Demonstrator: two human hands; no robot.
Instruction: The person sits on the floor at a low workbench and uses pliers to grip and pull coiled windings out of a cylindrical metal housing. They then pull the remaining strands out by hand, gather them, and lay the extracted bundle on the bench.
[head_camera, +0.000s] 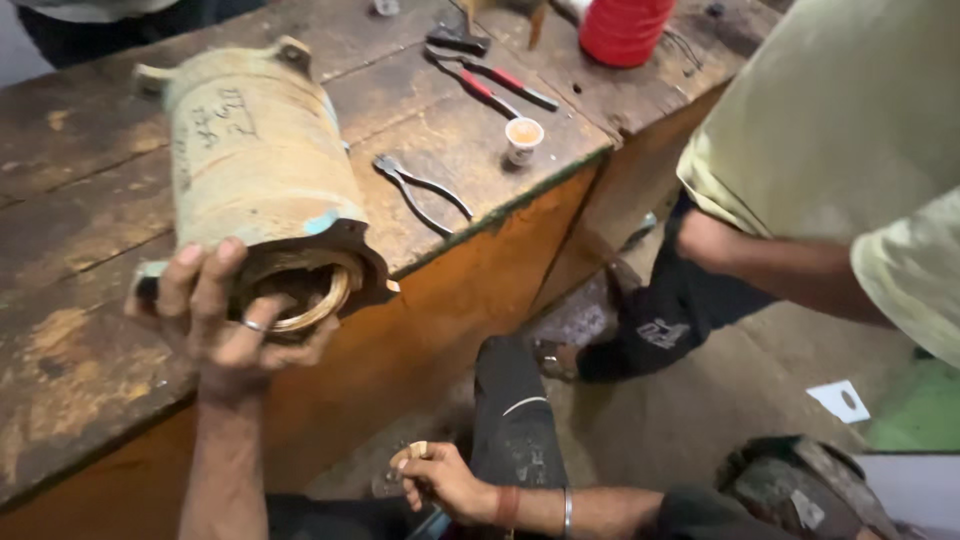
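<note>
Right hand (445, 480) low by the knee, fingers curled around a small pale piece (414, 452), possibly a ring; view too dim to tell. Above it, left hand (225, 320) clamped on the open near end of the rusty motor housing (255, 160), lying on the wooden counter (60, 200). Beyond, right of that hand: pliers (420, 190), small cup (523, 137), red-handled tools (490, 85). Another person's arm (790, 270) farther right.

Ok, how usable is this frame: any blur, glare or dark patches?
Head view: soft overall, with slight motion smear on the left hand gripping the rusty pale-green metal cylinder; no harsh glare on the worn wooden workbench; the floor area around the right hand is dim; the other person's yellow shirt is blurred.
</note>
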